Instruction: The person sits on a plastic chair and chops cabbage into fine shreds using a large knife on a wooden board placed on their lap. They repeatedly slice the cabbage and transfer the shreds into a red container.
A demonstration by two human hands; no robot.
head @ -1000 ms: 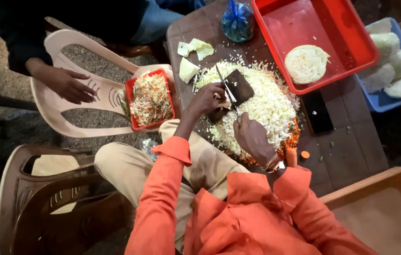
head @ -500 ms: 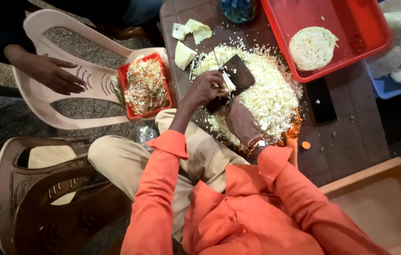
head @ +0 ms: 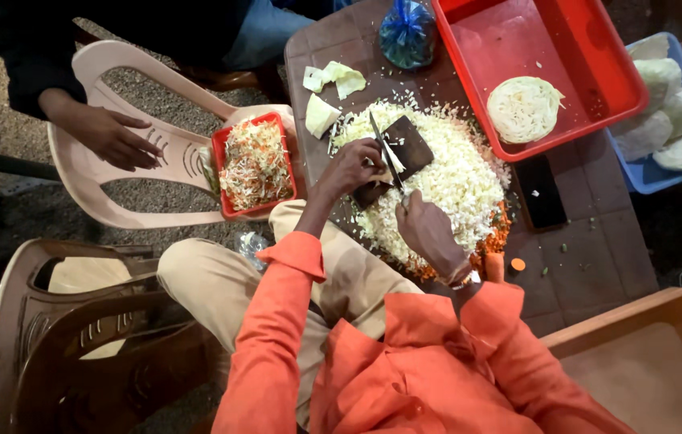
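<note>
- Left hand [head: 354, 167], centre of frame: fingers curled down onto a piece of cabbage [head: 393, 157] on the dark cutting board [head: 407, 145], pinning it
- Right hand [head: 429, 233], just below centre: closed round the handle of a knife [head: 385, 153]; blade runs up and left across the board, edge beside the left fingers
- Board sits in a heap of shredded cabbage [head: 453, 185] on the brown table [head: 582, 241]; orange shreds at the heap's lower right edge
- Upper right: red tray [head: 518, 32] with 1 halved cabbage [head: 524, 108]; blue crate [head: 638, 173] of cabbage pieces at right edge
- Left of centre: small red tub [head: 232, 209] of mixed shreds on a pink plastic chair [head: 116, 80]
- Upper left: another person's hand [head: 108, 133] rests flat on that chair
- Black phone [head: 540, 191] lies on the table, right of the heap
</note>
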